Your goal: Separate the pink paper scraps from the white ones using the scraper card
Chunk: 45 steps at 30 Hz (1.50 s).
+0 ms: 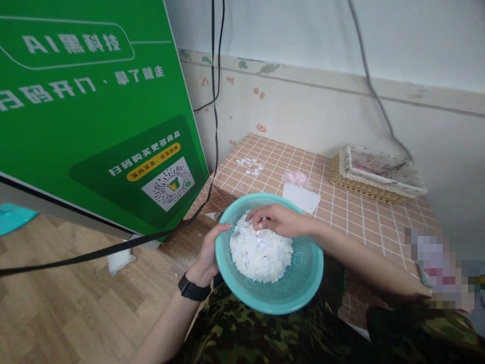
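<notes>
Teal colander [317, 263] is held over camo clothing [242, 331], by table's [354, 217] near edge; its L rim is clamped in L hand [206, 253], thumb on top, other fingers mostly hidden. White paper bits [261, 260] are heaped inside, slightly twd L side. R hand [282, 218] is held at top of heap, fingers curled, thumb + index tips close together; whether a bit is pinched btwn them can't be told. Black watch [194, 288] is worn on L wrist. Loose scraps [251, 166] are spread nr table's L edge; white card [302, 198] is set just behind colander, w/ pink plastic pack [296, 178] at its far side; lined wicker basket [364, 189] is placed along far edge, twd R.
</notes>
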### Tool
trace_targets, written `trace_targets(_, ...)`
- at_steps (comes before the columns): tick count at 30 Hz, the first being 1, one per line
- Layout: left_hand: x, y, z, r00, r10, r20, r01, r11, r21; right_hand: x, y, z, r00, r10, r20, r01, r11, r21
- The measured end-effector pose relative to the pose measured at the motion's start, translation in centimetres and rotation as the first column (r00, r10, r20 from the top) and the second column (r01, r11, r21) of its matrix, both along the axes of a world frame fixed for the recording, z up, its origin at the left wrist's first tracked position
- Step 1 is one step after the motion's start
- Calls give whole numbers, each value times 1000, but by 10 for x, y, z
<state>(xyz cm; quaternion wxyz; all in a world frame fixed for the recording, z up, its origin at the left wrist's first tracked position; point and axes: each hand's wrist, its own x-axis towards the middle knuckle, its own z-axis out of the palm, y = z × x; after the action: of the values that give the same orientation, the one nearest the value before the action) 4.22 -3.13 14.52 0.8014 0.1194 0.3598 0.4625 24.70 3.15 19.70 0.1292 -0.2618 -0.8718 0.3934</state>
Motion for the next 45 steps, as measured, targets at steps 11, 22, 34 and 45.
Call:
trace_targets(11, 1, 0, 1, 1000, -15, -3, 15, 1000, -1, -4, -7, 2, 994, -81, 74, 90, 989, -121)
trace_targets(22, -10, -11, -3, 992, 0, -123, -15, 992, -123, 103, 89, 13, 770, -615, 172, 509, 753, 417)
trace_targets(34, -2, -15, -4, 979, 27, -200, -72, 972, -223, 132, 144, -7, 503, -687, 524, 317, 711, 628)
trace_targets(45, 2, -5, 13, 998, -22, -64, 13, 991, -135, 125, 118, 38, 519, -733, 440, 332, 647, 687)
